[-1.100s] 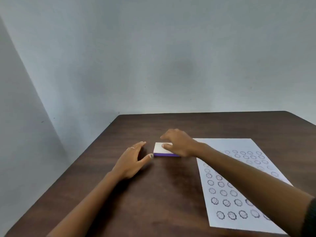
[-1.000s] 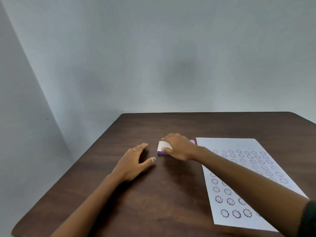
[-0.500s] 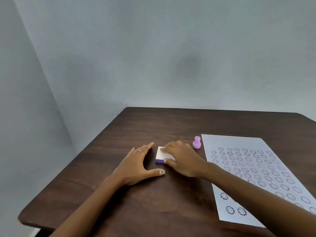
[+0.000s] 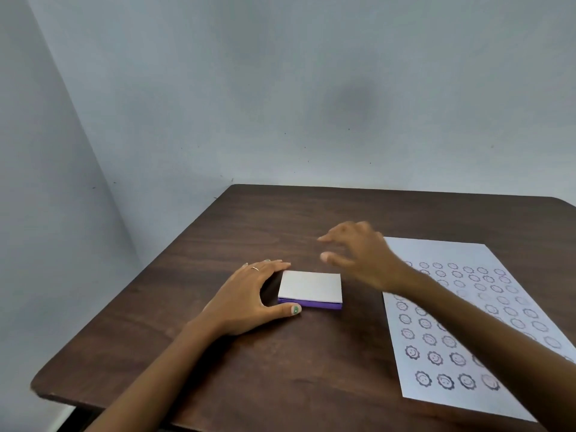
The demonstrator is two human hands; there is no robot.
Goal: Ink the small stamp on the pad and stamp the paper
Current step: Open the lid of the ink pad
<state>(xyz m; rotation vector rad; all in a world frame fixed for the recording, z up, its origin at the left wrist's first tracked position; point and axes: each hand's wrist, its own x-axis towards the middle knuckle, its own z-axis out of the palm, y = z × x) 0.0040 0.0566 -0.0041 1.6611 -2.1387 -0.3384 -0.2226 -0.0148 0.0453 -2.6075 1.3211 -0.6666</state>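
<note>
Pale grey-blue walls meet in a corner behind the dark wood counter (image 4: 280, 363), and from my feed I am looking down across it at both bare hands.

I see the ink pad (image 4: 310, 289) lying flat near the middle of the counter, lid closed: a white top over a purple base. Its long axis runs left to right across my view, roughly parallel to the near counter edge, and the purple front edge faces me.

My left hand (image 4: 249, 299) rests on the counter at the pad's left end, spread wide. Its fingers (image 4: 274, 265) reach past the far left corner, and the thumb, with a green-painted nail, lies along the near purple edge, so the hand brackets that end. I cannot tell whether it is pressing on the pad or only touching it. A thin ring shows on one finger.

My right hand (image 4: 361, 255) hovers above the counter beyond the pad's right end, fingers loosely spread and holding nothing; it is blurred. It sits between the pad and the paper (image 4: 486, 313).

That sheet lies flat on the right, its long axis running away from me and angled slightly, covered in rows of small round smiley stamp prints (image 4: 433, 357). My right forearm crosses over it. I cannot see the small stamp; the right hand covers that part of the counter.
</note>
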